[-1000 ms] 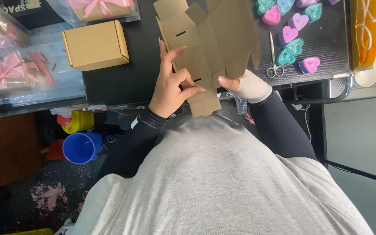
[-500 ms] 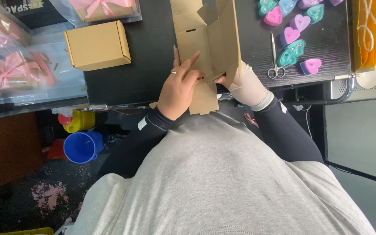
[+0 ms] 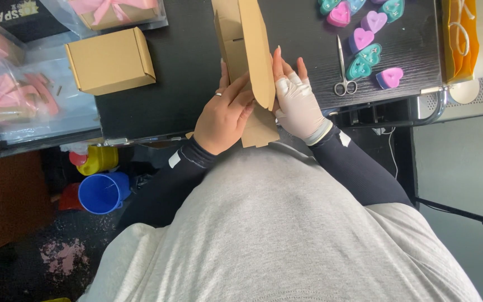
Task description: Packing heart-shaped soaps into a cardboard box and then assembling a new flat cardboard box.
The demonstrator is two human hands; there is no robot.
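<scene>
Left hand and bandaged right hand face each other, fingers extended forward, forearms angled inward.
</scene>
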